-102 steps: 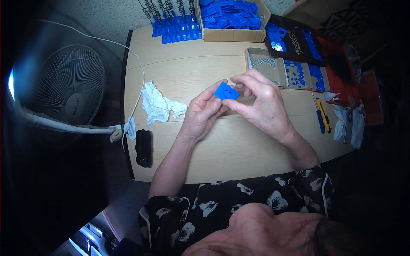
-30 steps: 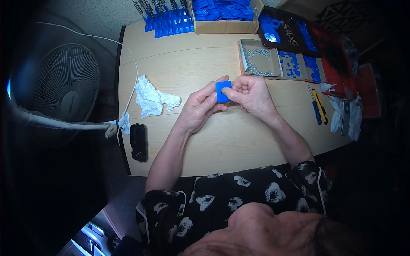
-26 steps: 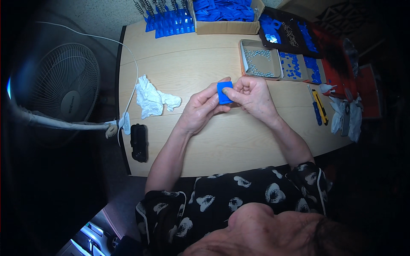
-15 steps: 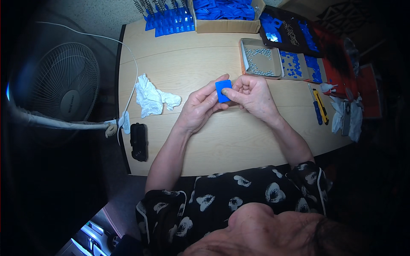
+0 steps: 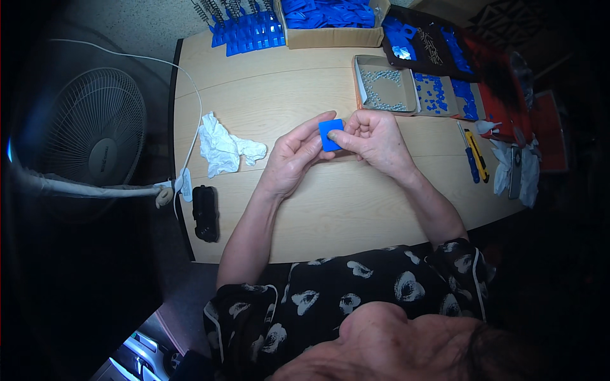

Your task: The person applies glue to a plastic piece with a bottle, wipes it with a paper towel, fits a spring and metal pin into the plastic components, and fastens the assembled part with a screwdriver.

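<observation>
A small blue rectangular plastic piece (image 5: 328, 141) is held between my two hands above the middle of the table. My left hand (image 5: 293, 152) grips it from the left, its fingers behind the piece and partly hidden. From the other side my right hand (image 5: 376, 141) is closed on it, the thumb pressed on its front face and the other fingers curled. Whatever lies behind the piece cannot be seen.
A carton of blue plastic parts (image 5: 330, 38) stands at the back, beside blue pieces with springs (image 5: 254, 32). Right of it, shallow boxes hold small metal parts (image 5: 384, 89) and blue bits (image 5: 433, 94). A yellow cutter (image 5: 476, 155), crumpled white cloth (image 5: 222, 146) and black case (image 5: 205, 213) lie around.
Both hands stay on the blue piece in almost the same pose. The whole view has shifted slightly.
</observation>
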Motion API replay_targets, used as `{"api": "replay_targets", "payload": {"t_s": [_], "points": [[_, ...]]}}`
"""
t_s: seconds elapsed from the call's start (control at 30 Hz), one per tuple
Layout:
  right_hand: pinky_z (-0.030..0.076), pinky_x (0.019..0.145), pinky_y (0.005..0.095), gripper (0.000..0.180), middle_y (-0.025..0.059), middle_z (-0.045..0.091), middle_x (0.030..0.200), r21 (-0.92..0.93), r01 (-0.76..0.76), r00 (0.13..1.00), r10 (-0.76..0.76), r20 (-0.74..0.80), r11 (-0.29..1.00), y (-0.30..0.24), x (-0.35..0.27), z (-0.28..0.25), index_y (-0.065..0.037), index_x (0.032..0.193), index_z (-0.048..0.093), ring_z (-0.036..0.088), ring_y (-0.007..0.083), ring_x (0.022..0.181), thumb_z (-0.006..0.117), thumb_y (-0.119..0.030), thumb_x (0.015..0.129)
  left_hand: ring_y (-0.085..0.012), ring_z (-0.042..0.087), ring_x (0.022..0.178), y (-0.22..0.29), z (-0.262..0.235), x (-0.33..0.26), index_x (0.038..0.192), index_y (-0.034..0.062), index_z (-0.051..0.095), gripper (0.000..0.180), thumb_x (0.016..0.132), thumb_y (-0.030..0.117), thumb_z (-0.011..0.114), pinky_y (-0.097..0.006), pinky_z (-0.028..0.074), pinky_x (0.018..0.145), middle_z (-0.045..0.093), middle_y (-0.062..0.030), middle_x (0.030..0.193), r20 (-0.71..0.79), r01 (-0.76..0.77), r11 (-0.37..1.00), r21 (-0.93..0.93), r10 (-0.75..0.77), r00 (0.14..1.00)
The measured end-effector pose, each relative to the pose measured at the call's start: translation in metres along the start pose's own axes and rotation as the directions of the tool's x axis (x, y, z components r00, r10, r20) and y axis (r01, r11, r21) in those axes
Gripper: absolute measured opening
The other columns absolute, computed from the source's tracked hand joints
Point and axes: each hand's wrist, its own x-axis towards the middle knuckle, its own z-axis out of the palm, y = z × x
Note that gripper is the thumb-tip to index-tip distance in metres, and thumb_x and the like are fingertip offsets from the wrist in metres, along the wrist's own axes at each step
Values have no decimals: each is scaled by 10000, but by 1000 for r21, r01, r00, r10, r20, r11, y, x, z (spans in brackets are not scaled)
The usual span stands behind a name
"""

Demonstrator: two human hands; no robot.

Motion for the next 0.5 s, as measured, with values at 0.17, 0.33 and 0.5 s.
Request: {"api": "replay_targets", "payload": {"t_s": [0.17, 0.33, 0.5], "points": [[358, 450, 172, 229, -23, 579, 603, -30, -7, 1000, 7, -21, 1000, 1, 3, -1, -17, 711, 623, 473, 0, 516, 774, -134, 837, -150, 630, 1040, 1, 1, 1, 1317, -27, 449, 329, 1031, 132, 477, -277, 532, 912, 608, -149, 1223, -75, -31, 997, -68, 26, 997], [353, 453, 169, 220, -23, 581, 610, -33, 31, 999, -32, -23, 999, 7, 3, 1, -16, 710, 625, 476, 1, 521, 769, -121, 840, -149, 660, 935, -7, -1, 1, 1197, -18, 481, 225, 993, 61, 534, -275, 556, 879, 632, -161, 1142, -99, -95, 989, 112, 107, 989], [390, 462, 164, 184, -9, 602, 633, 21, -6, 1000, 5, 8, 1000, 0, 2, 3, 1, 762, 637, 516, 3, 543, 740, -111, 866, -152, 650, 958, -1, 5, -1, 1173, -19, 504, 203, 984, 41, 545, -267, 575, 828, 611, -142, 1162, -182, -114, 978, 174, 145, 973]]}}
